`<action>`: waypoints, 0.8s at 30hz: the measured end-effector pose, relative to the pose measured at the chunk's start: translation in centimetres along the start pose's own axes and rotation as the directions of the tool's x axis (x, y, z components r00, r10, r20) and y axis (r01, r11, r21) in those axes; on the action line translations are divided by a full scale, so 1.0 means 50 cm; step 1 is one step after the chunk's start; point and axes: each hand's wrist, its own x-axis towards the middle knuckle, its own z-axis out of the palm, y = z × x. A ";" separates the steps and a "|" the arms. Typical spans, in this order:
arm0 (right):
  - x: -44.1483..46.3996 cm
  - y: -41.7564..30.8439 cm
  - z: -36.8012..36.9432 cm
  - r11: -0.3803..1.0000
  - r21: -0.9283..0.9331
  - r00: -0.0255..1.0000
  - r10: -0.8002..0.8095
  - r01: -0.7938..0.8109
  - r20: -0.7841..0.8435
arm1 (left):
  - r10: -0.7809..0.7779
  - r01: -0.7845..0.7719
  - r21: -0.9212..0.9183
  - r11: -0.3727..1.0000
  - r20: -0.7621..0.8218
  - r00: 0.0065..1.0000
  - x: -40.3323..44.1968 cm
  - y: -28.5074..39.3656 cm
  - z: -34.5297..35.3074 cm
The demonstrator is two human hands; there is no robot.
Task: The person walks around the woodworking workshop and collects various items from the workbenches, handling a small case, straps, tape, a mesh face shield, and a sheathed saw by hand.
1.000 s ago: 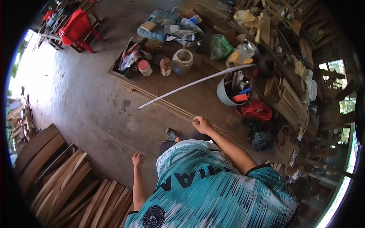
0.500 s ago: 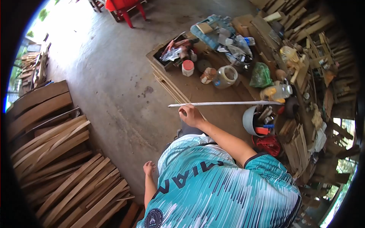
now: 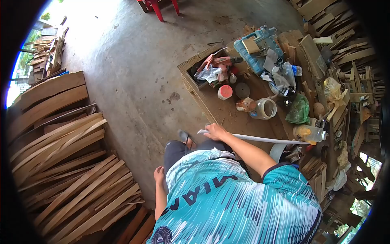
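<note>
A long, narrow white strip [image 3: 264, 139] is pinched in my right hand [image 3: 215, 132], near the workbench's front corner. Its short free end sticks out left of my fingers, while the long part runs right behind my forearm toward a clear plastic jar [image 3: 310, 133] lying on its side. The strip's material is unclear. My left hand [image 3: 159, 175] hangs low by my side, fingers curled, with nothing seen in it. Close to my right hand on the workbench [image 3: 207, 110] stand an open clear jar [image 3: 266, 109], a brown-labelled jar [image 3: 245, 105] and a red-lidded jar [image 3: 224, 92].
An open box of tools [image 3: 213, 69] and a blue case [image 3: 258, 49] lie on the bench, with a green plastic bag [image 3: 298, 109] farther right. Stacked wooden boards [image 3: 81, 171] line the left. A red chair [image 3: 156, 8] stands at the far end; wood scraps [image 3: 353, 44] fill the right.
My view has shifted, so the bench sits lower and farther right. My right hand has come closer to my body with the strip, which now slopes and bends slightly. A sandalled foot has come into view.
</note>
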 end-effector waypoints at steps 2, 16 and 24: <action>0.008 0.011 -0.005 0.996 0.061 0.998 0.065 -0.066 0.025 | -0.006 0.005 0.020 1.000 0.047 0.999 0.040 0.027 -0.002; 0.054 -0.021 -0.106 0.819 -0.149 0.832 0.552 -0.554 -0.060 | -0.131 0.122 0.058 0.991 0.220 0.966 0.576 0.398 -0.236; 0.146 -0.089 -0.101 0.722 -0.324 0.792 0.555 -0.611 -0.255 | 0.050 -0.049 -0.028 0.998 0.035 0.998 0.853 0.667 -0.338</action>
